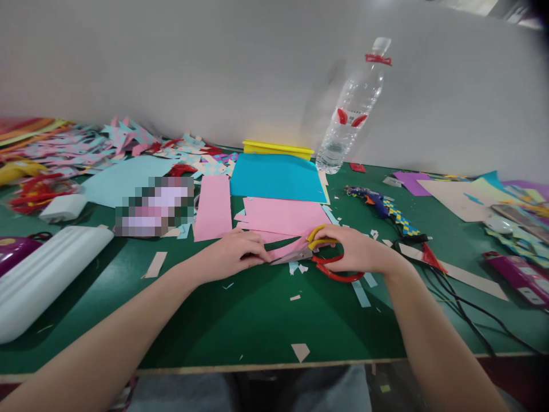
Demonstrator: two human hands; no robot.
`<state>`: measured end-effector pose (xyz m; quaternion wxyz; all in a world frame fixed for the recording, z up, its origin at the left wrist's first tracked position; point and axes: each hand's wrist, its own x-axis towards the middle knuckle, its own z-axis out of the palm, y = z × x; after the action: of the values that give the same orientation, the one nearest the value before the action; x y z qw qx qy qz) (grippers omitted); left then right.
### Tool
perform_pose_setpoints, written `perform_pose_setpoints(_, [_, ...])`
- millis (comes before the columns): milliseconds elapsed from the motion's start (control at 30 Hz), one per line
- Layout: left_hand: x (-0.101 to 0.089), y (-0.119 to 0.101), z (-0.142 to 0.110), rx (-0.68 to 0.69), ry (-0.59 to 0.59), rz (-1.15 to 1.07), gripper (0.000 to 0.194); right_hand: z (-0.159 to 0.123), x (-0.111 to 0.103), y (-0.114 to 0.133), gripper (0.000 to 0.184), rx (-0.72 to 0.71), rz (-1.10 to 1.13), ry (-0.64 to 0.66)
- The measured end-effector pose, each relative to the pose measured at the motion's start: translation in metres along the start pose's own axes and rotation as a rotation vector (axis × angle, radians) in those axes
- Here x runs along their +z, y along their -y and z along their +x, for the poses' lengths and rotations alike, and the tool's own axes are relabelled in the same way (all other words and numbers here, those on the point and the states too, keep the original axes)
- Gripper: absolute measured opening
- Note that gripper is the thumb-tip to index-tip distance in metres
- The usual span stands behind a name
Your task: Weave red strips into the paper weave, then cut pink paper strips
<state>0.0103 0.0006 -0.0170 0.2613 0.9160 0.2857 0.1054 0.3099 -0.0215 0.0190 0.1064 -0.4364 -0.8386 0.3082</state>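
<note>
My right hand [358, 247] grips a pair of scissors [319, 258] by its yellow and red handles. The blades point left and lie along a narrow pink paper strip [286, 248]. My left hand [235, 254] has its fingers closed on the strip's left end, close to the blade tips. Just beyond both hands lie pink paper sheets [287, 216], with a separate pink paper piece [212, 209] to their left. Behind them is a blue paper sheet [278, 177]. Small scraps are scattered under and around the scissors.
A clear plastic bottle [354, 109] stands tilted in view at the back. A white long object [51, 280] and a white charger-like block [63, 207] lie left. Heaped paper strips [77, 149] fill the back left. Dark cords [458, 303] and a purple device [518, 277] lie right.
</note>
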Motion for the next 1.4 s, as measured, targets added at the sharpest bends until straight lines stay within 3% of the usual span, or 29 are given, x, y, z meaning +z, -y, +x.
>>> perform_pose_setpoints(600, [-0.022, 0.002, -0.017, -0.007, 0.196, -0.139, 0.037, -0.001, 0.000, -0.001, 0.039, 0.008, 0.010, 0.008])
perform_pose_setpoints(800, [-0.022, 0.004, -0.017, -0.026, 0.161, -0.114, 0.033, -0.001, 0.000, 0.001, 0.038, 0.005, -0.016, 0.002])
perform_pose_setpoints(1033, [-0.006, 0.007, -0.009, -0.052, -0.004, -0.025, 0.030, -0.001, 0.005, -0.002, 0.041, -0.013, -0.073, -0.015])
perform_pose_setpoints(1400, [-0.001, 0.004, -0.003, -0.092, -0.056, 0.046, 0.025, 0.002, 0.011, 0.004, 0.043, -0.063, -0.099, -0.016])
